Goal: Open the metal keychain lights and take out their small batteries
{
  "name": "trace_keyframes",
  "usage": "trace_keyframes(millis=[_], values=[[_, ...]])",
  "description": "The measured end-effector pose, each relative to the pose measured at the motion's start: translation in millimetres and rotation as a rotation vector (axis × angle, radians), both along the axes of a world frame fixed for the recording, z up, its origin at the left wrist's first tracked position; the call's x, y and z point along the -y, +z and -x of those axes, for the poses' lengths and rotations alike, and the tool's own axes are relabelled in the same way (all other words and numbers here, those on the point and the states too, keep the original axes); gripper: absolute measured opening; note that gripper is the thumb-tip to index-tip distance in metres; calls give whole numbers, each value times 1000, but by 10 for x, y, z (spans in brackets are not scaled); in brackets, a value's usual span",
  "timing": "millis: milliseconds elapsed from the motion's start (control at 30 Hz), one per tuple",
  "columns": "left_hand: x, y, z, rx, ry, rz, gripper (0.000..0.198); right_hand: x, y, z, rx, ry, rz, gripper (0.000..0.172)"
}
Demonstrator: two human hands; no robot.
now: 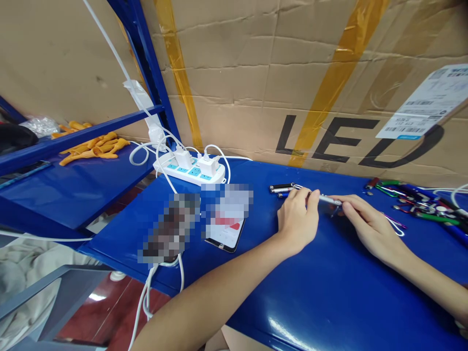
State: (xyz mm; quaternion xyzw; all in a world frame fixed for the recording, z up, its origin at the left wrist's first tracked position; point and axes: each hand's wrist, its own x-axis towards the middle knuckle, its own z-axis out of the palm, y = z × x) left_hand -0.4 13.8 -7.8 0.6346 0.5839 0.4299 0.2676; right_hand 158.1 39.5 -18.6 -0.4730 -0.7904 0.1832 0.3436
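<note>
While a large cardboard box printed "LED" (237, 97) stands along the back edge of the blue metal tabletop (310, 302), closing it off like a wall, the work sits in front of it. A loose pile of coloured pen-like tubes (437, 217) lies at the back right, probably within easy reach of that side. A white power strip (193, 171) fills the back left corner, likely so its cables reach the two phones near the left edge: a dark-screened phone (170, 229) and a bright-screened phone (226, 229), both pixelated. The left hand (300, 214) and right hand (369, 222) meet toward the back edge, each pinching one end of the same item between thumb and fingers, seemingly to steady it. Just beyond the left hand lies a small cluster of tubes (281, 190). Smallest is the item itself, a slim silver pen-like tube (330, 200), held roughly level between both hands
</note>
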Motion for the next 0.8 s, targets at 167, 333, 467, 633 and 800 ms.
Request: trace_keyframes(millis=[167,333,467,633,800], values=[[25,16,-2,-58,-157,-22,30,-2,-7,-13,-48,32,-8,37],[42,12,17,-148,-328,-64,29,10,9,-45,-19,146,157,50],[33,17,41,-159,-378,-105,25,44,66,-22,-27,178,259,51],[39,17,18,-84,-351,-36,24,63,109,0,-23,135,176,48],[-27,-41,-13,103,-231,56,31,24,69,-13,36,222,56,37]])
